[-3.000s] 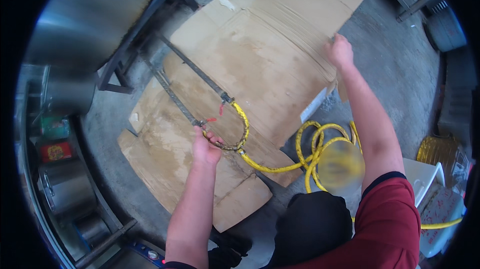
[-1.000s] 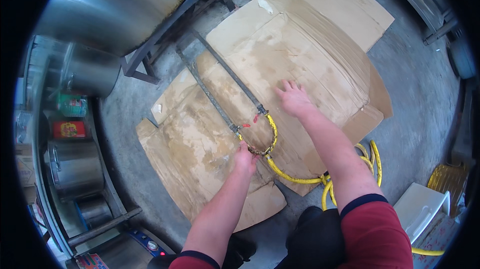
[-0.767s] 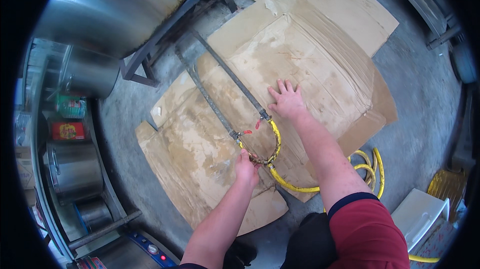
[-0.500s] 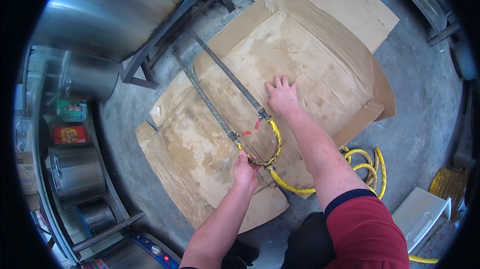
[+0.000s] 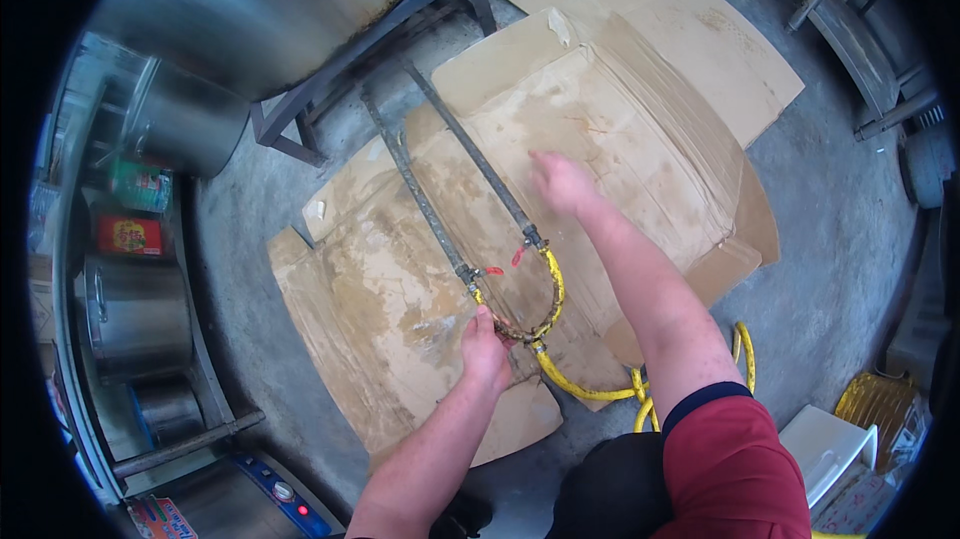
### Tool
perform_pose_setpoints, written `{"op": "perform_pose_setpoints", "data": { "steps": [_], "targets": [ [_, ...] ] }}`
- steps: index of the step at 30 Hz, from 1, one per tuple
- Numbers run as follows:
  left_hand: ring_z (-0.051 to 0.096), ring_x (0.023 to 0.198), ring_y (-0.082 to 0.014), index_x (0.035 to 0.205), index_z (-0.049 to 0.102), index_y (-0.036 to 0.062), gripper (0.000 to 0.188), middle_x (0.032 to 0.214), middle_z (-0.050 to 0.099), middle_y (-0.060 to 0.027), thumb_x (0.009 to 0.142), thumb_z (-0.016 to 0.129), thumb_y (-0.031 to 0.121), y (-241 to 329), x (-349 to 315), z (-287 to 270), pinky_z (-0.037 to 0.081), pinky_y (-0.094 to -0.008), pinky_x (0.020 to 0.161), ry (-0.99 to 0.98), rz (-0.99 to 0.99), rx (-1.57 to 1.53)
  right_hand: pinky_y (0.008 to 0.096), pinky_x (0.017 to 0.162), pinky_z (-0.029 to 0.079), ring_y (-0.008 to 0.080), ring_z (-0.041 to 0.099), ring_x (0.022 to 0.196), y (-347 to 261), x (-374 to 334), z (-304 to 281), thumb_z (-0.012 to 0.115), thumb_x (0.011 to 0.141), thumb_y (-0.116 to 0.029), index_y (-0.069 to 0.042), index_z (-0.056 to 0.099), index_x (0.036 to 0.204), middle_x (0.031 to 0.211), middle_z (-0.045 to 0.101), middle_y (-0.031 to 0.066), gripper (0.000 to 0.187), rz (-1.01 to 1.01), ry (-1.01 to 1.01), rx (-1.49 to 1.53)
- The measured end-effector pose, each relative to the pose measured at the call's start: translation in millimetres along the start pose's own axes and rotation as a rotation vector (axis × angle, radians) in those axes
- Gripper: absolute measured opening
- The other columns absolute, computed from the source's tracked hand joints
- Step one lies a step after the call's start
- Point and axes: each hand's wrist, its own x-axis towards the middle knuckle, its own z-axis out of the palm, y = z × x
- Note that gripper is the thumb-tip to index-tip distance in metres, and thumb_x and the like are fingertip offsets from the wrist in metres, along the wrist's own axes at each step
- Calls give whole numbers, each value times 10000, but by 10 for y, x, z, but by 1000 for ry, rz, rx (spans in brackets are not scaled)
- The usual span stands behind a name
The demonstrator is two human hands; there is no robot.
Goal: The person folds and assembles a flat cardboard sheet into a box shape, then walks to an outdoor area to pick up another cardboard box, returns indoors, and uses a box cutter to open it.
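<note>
Two long dark metal pipes, the left pipe (image 5: 423, 199) and the right pipe (image 5: 475, 154), lie side by side over flattened cardboard (image 5: 370, 339). Their near ends carry valves with red handles (image 5: 493, 271). A yellow hose (image 5: 556, 299) loops between them and joins a branch at the bottom. My left hand (image 5: 487, 351) is closed around the hose just below the left valve. My right hand (image 5: 563, 182) hovers above the cardboard, right of the right pipe. It is smeared by motion, so its fingers are hard to make out; nothing shows in it.
A large steel tank (image 5: 270, 9) on a dark metal stand (image 5: 385, 39) is at the upper left, over the far pipe ends. Shelving with steel pots (image 5: 140, 314) lines the left side. Coiled yellow hose (image 5: 640, 404) and a white plastic container (image 5: 825, 449) lie at the lower right.
My right hand has come up from lying spread on the cardboard and its fingers have drawn in. My left hand keeps its hold on the hose. The view has shifted slightly.
</note>
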Motion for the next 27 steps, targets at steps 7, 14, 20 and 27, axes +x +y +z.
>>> {"op": "perform_pose_setpoints", "data": {
  "steps": [7, 14, 20, 27],
  "targets": [
    [548, 741, -139, 944, 524, 116, 279, 828, 582, -24, 1070, 454, 354, 77, -121, 53, 465, -319, 683, -13, 22, -39, 371, 656, 527, 198, 611, 745, -469, -190, -57, 619, 964, -329, 44, 655, 1142, 898, 669, 106, 415, 447, -378, 742],
    [555, 764, -136, 970, 539, 117, 249, 834, 586, -18, 1065, 472, 337, 285, -498, 148, 464, -312, 721, -73, 119, -123, 374, 608, 494, 200, 594, 706, -794, -309, -362, 673, 909, -188, 57, 694, 1003, 797, 646, 103, 264, 309, -271, 673],
    [566, 815, -150, 997, 537, 122, 234, 865, 596, -25, 1063, 473, 338, 378, -567, 192, 468, -338, 786, -160, 141, -95, 374, 605, 488, 201, 582, 684, -866, -223, -590, 688, 886, -143, 50, 703, 981, 782, 648, 101, 216, 275, -279, 659],
    [575, 824, -179, 1035, 540, 104, 262, 914, 599, -48, 1070, 441, 344, 23, 14, -60, 497, -381, 785, -114, 48, 118, 404, 728, 532, 276, 673, 773, -584, -209, 53, 683, 856, -160, 8, 727, 1033, 891, 713, 174, 248, 259, -210, 239]
  ]
}}
